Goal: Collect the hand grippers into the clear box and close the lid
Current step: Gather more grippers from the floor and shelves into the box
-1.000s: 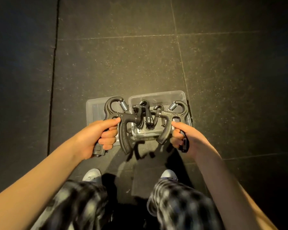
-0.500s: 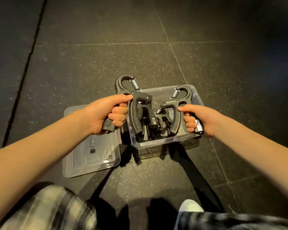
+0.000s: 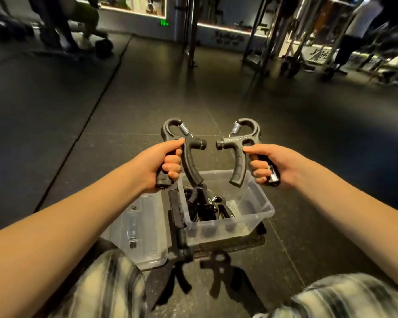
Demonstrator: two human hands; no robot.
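Note:
My left hand (image 3: 163, 162) grips one handle of a black hand gripper (image 3: 189, 154) with a steel spring, held in the air above the box. My right hand (image 3: 265, 165) grips a second black hand gripper (image 3: 237, 152) the same way, its knob facing the first one's knob. Below them on the dark floor stands the clear box (image 3: 253, 216), with several more black grippers (image 3: 205, 207) lying inside. The clear lid (image 3: 143, 228) lies flat on the floor to the left of the box.
Dark rubber floor tiles lie all around. Far off stand metal rack posts (image 3: 191, 31), gym equipment (image 3: 292, 42) and a person's legs (image 3: 345, 42). My knees in plaid trousers (image 3: 106, 288) fill the bottom edge.
Both hands have lifted their grippers up from the box's rim and apart. My view has tilted up from the floor, so the gym's far side now shows.

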